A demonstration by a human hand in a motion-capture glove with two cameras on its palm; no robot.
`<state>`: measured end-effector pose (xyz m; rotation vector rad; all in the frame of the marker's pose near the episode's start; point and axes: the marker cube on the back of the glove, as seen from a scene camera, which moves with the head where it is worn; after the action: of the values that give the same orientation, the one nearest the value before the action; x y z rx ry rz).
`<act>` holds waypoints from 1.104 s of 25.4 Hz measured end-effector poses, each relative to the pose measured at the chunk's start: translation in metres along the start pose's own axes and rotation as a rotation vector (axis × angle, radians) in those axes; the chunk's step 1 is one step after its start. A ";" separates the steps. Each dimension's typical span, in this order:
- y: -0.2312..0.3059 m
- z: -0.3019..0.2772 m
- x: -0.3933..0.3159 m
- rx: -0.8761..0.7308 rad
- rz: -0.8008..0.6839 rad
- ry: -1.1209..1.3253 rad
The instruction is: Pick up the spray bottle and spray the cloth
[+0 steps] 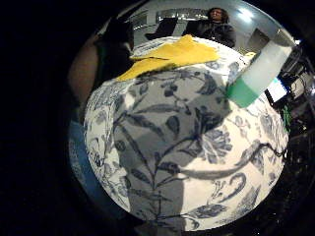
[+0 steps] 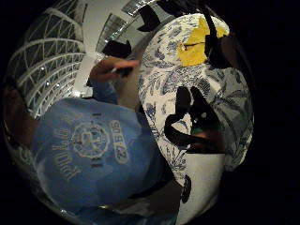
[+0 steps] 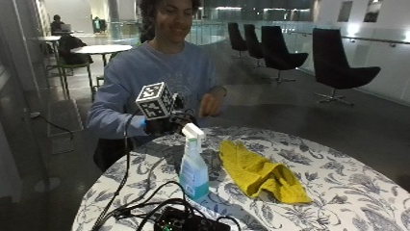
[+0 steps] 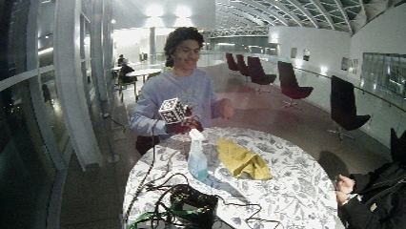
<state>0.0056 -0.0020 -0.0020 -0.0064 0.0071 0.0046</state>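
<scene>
So the bottle (image 3: 193,166) is standing upright on the table (image 3: 333,192), near the edge by the person, not being held by anything; the yellow cloth (image 3: 259,173) is lying crumpled just beside it, apart from it. The right hand (image 3: 168,125) is being held up above the table behind the bottle, close to the white spray head but not touching it as far as can be made out; whether the fingers are spread or curled can't be told from any view. The bare hand (image 3: 210,103) is being raised near the chest, off the table. A black box (image 3: 185,221) with cables is sitting at the table's near edge, in front of the bottle.
</scene>
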 end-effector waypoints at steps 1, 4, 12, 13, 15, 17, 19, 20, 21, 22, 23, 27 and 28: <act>0.000 0.000 0.000 -0.002 0.001 0.000; -0.001 0.002 0.002 -0.009 0.006 0.001; -0.001 -0.009 0.006 -0.005 0.016 0.017; 0.000 -0.010 0.006 0.000 0.017 0.011; 0.002 -0.012 0.005 0.010 0.021 -0.002; 0.003 -0.013 0.006 0.010 0.023 -0.010; 0.003 -0.012 0.007 -0.002 0.020 -0.014; 0.002 -0.011 0.007 -0.011 0.018 -0.015; 0.002 -0.009 0.008 -0.018 0.016 -0.017; 0.001 -0.008 0.008 -0.023 0.016 -0.021; 0.000 -0.007 0.009 -0.024 0.019 -0.032; 0.001 -0.006 0.017 0.004 0.055 -0.169; 0.002 -0.007 0.020 0.016 0.071 -0.211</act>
<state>0.0255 0.0002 -0.0095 0.0102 -0.2037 0.0763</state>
